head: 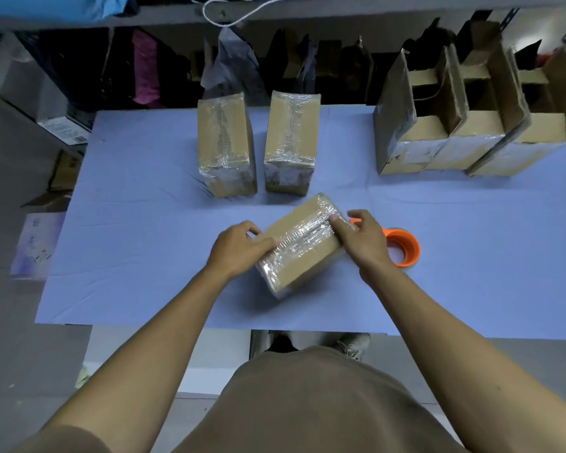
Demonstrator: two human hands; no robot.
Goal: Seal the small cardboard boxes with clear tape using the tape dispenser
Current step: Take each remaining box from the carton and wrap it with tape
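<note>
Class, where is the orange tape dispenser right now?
In the head view the orange tape dispenser lies on the blue table, right of centre, partly hidden behind the right hand pressing the box.

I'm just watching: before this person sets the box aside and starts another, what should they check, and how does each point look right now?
1. Tape on the box in hand runs along the top seam: ok.
2. Tape pressed flat: not ok yet, it looks wrinkled; right hand fingers press on it.
3. Box held steady: ok, left hand holds its near end.
4. Underside sealed: cannot tell, hidden.
5. Tape dispenser within reach: ok, on the table beside the right hand.
6. Room beside the two taped boxes: ok.
</note>
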